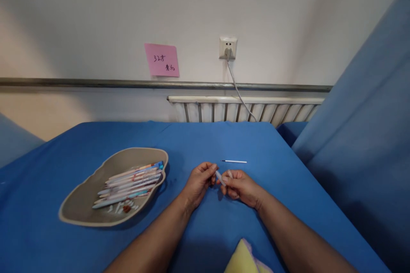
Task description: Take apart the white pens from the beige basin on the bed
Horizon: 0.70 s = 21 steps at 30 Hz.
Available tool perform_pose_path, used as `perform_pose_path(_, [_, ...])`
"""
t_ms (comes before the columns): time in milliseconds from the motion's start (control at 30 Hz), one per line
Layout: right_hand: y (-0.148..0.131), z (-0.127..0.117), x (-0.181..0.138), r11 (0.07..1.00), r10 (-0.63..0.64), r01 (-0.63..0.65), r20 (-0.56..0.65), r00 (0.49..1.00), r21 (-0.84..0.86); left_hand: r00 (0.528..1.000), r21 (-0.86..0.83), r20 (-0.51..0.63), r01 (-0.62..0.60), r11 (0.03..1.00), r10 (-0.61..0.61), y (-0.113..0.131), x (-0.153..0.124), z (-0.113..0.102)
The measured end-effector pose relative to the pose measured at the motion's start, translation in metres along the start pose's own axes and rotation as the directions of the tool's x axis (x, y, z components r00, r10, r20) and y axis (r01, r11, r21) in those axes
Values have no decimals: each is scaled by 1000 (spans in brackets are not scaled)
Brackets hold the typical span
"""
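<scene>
My left hand (200,181) and my right hand (241,187) meet over the middle of the blue table (272,222). Both pinch a small pale pen barrel (220,177) between their fingertips; the fingers of each hand are curled closed round it. Just beyond the hands a thin white pen refill (233,161) with a dark tip lies flat on the cloth. To the left sits a shallow tan tray (80,204) with several pens (131,183) stacked in it and a few small loose parts (123,209) at its near side.
A yellow soft object (245,260) pokes in at the near table edge. Blue cloth panels rise at the right (361,136). Behind the table are a radiator (243,108), a wall socket with a plugged cable (228,47) and a pink note (162,59).
</scene>
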State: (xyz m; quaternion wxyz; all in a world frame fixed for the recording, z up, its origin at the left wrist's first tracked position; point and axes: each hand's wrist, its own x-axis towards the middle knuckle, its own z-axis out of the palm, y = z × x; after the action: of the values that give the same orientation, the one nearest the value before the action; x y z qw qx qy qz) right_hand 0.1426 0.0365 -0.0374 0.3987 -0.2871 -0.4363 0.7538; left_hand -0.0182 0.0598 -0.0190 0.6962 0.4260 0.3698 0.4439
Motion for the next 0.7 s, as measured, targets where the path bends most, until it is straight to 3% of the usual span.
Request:
perform_pose_path(300, [5, 8, 4, 983, -68, 54, -75, 995, -178, 996, 154, -69, -46, 987, 57, 0, 2, -1])
perform_pose_path(567, [18, 12, 10, 925, -192, 111, -195, 962, -363, 979, 284, -145, -95, 954, 141, 3, 0, 2])
perform_pose_path(700, [23, 9, 11, 859, -280, 146, -212, 936, -491, 975, 332, -114, -146, 932, 193, 2, -3, 7])
